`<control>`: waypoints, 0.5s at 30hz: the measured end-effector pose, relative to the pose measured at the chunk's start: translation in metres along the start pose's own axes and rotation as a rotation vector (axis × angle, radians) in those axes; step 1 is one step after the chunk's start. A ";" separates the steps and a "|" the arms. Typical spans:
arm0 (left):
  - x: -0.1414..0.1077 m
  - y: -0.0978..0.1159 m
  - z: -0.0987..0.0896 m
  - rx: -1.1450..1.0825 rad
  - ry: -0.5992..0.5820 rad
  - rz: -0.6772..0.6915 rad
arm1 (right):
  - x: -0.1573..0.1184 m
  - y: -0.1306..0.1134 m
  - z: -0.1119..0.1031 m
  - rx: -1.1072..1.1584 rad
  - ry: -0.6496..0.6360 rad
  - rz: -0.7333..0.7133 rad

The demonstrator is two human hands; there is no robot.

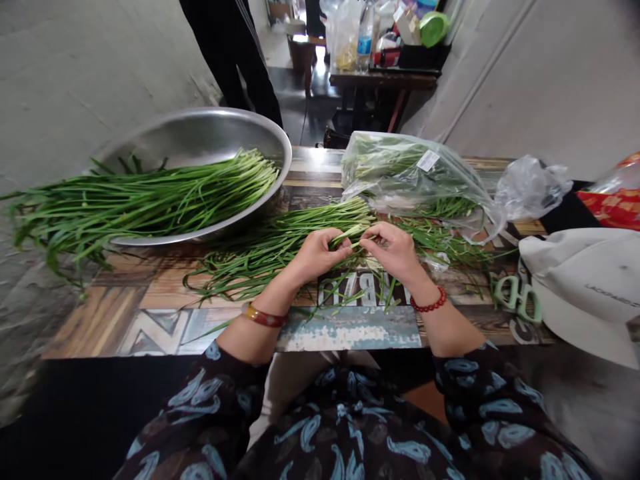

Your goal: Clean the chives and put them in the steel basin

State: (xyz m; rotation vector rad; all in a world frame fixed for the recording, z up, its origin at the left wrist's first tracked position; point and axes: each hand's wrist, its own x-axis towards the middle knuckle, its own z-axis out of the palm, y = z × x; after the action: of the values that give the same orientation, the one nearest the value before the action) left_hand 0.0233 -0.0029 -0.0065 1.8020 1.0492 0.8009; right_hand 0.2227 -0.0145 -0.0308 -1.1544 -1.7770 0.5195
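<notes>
Long green stalks with pale ends (280,237) lie in a loose pile across the middle of the wooden table. My left hand (323,255) is closed round a few stalks, their pale ends pointing right. Close beside it, my right hand (393,250) pinches the pale ends of those stalks between thumb and fingers. A large metal bowl (200,130) at the left holds a thick bunch of the same greens (200,193), leaves hanging over its left rim. Behind my right hand lies a clear plastic bag (425,167) with more greens inside.
Green scraps (440,243) lie right of my hands. Pale green scissors (517,297) and a white cap (590,287) rest at the right edge, near a crumpled plastic bag (533,187). A person's dark-trousered legs (235,60) stand behind the bowl. A cluttered side table (385,80) is farther back.
</notes>
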 end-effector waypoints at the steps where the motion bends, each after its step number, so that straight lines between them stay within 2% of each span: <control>1: 0.000 0.000 0.001 0.011 0.006 0.006 | 0.000 -0.001 0.001 -0.014 -0.008 -0.014; 7: 0.001 0.000 0.002 0.027 -0.011 -0.016 | -0.002 -0.004 0.002 0.050 0.009 0.028; 11: 0.002 0.000 0.003 0.039 -0.025 -0.016 | -0.004 -0.002 0.007 0.179 0.047 0.180; 13: 0.003 -0.001 0.003 0.041 -0.039 -0.021 | -0.003 0.004 0.007 0.242 0.092 0.248; 15: 0.002 -0.001 0.003 0.047 -0.039 -0.030 | -0.002 0.011 0.004 0.263 0.191 0.287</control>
State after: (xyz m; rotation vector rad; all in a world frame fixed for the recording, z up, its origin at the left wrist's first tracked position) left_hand 0.0265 -0.0020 -0.0081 1.8297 1.0758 0.7255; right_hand 0.2245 -0.0103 -0.0414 -1.2331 -1.3424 0.7616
